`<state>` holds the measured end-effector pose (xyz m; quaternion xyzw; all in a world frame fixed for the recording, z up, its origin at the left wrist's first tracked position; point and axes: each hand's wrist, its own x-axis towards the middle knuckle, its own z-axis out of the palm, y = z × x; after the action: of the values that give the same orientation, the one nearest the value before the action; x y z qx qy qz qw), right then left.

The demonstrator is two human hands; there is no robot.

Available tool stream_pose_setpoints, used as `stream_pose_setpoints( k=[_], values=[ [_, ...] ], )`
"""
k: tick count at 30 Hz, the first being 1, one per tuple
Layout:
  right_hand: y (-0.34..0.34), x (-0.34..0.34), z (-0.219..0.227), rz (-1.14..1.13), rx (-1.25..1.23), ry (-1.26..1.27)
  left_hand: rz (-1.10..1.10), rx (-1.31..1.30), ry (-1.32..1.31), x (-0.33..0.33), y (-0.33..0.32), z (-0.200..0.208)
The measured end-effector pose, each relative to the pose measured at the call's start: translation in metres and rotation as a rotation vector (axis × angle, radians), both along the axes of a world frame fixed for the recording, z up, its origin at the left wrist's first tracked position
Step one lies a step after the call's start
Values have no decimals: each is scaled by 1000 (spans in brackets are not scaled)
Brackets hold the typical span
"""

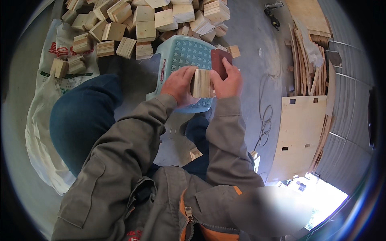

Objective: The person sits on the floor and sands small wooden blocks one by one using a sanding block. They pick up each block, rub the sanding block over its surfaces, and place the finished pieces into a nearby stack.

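Note:
My left hand (179, 86) is closed around the left side of a layered plywood block (202, 83), whose striped edge faces up. In my right hand (229, 81) is a reddish-brown rectangular sanding block (220, 63), gripped between thumb and fingers. The right thumb lies close to the plywood block's right edge; whether it touches cannot be made out. Both hands are over a light blue plastic stool (185, 50) with a raised pattern on its top. The fingers on the far side of the plywood block are partly hidden.
A heap of plywood blocks (144, 31) lies beyond the stool. At left is a white woven sack (40, 116) with several blocks on it. Cable loops (265, 120) lie on the floor at right, beside a leaning plywood panel (299, 134) and stacked boards (315, 72). A dark tool (274, 20) lies far right.

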<state>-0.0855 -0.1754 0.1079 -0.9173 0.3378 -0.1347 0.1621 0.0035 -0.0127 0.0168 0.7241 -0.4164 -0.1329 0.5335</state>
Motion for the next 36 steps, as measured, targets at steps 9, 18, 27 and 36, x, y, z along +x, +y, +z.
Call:
stream_pose_setpoints(
  k=[9, 18, 27, 36],
  values=[
    [91, -68, 29, 39, -91, 71, -10, 4, 13, 0, -2, 0],
    [74, -58, 14, 20, -108, -14, 2, -1, 18, 0, -2, -3],
    [-4, 38, 15, -56, -51, 241, -6, 0, 2, 0, -1, 1],
    [63, -28, 28, -2, -67, 141, -8, 5, 3, 1, 2, -3]
  ],
)
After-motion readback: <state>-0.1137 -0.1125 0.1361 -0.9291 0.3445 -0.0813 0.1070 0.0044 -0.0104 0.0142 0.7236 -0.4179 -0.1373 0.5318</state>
